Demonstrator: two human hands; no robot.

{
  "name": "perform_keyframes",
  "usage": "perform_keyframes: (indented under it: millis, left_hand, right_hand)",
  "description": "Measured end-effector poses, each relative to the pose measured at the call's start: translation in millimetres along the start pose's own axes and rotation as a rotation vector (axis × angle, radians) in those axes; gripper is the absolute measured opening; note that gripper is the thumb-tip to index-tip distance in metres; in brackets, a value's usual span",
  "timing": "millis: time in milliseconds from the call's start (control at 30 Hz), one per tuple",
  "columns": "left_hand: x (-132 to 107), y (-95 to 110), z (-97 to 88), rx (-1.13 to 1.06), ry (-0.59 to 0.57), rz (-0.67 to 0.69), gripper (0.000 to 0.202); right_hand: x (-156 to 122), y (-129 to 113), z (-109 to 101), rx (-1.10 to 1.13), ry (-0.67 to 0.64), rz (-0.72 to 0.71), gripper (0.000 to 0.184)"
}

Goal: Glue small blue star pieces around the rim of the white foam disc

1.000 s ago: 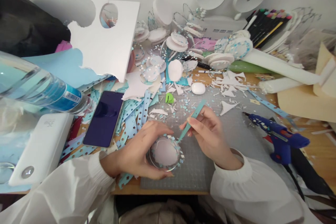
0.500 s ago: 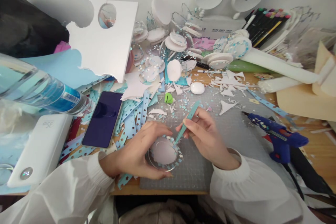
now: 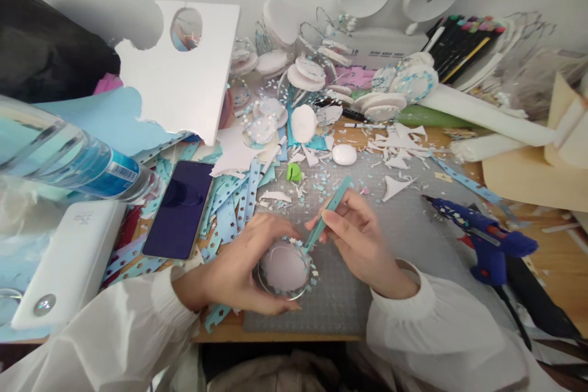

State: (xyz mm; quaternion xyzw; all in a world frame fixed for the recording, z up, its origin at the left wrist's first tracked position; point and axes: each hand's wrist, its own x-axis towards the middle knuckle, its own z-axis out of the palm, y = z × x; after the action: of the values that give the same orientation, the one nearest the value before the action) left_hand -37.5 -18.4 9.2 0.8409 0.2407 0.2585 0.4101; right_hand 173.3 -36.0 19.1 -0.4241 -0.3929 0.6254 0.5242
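My left hand (image 3: 250, 266) curls round the left side of a round, pale disc (image 3: 285, 266) edged with a thin clear ring. Small blue and white paper bits (image 3: 313, 269) are clustered along the disc's right and upper edge. Between the thumb and fingers of my right hand (image 3: 361, 233) is a pair of teal tweezers (image 3: 331, 208), slanting down to the left. Their tip meets the decorated upper right rim; whether it grips a bit is too small to tell. Under both hands lies a grey cutting mat (image 3: 340, 306).
Paper scraps and a green punch (image 3: 294, 172) lie beyond the hands. A blue glue gun (image 3: 489, 236) rests at the right. To the left are a phone (image 3: 178, 208), a power bank (image 3: 68, 263) and a water bottle (image 3: 87, 156). Decorated white discs (image 3: 307, 70) crowd the back.
The tweezers' tip has shifted very slightly left along the rim. Both hands keep their hold, and the rest looks the same apart from a slight camera shift.
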Motion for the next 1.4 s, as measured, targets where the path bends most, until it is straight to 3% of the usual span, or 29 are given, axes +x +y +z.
perform_keyframes:
  millis: [333,533,733,900,967,1167,1400]
  left_hand:
    - [-4.3,-1.3,1.8,-0.061,0.034,-0.062,0.078]
    - [-7.9,-5.0,5.5,-0.17,0.127,-0.201,0.081]
    - [-7.4,-9.4,10.5,-0.346,0.263,-0.274,0.079]
    - [-8.8,-10.8,10.3,-0.466,0.232,-0.266,0.086]
    - [-9.0,-10.1,8.9,-0.543,0.236,-0.251,0.077]
    - [-2.9,-2.8,1.2,-0.518,0.451,-0.253,0.026]
    - [2.5,1.9,-3.1,-0.502,0.363,-0.235,0.016]
  right_hand:
    - [8.3,-9.8,-3.2,0.068,0.152,-0.11,0.007]
    - [8.8,-8.4,-12.2,-0.023,-0.026,-0.029,0.005]
    - [1.4,-7.6,-5.6,-0.43,-0.241,0.059,0.017]
    - [4.7,-10.1,-7.5,-0.569,-0.29,0.098,0.025]
    - [7.1,-12.5,-13.3,-0.567,-0.291,0.1,0.025]
    - [8.2,-23.3,-23.3,-0.489,-0.366,0.147,0.028]
    - [6.8,-22.1,-22.9,-0.484,-0.371,0.17,0.029]
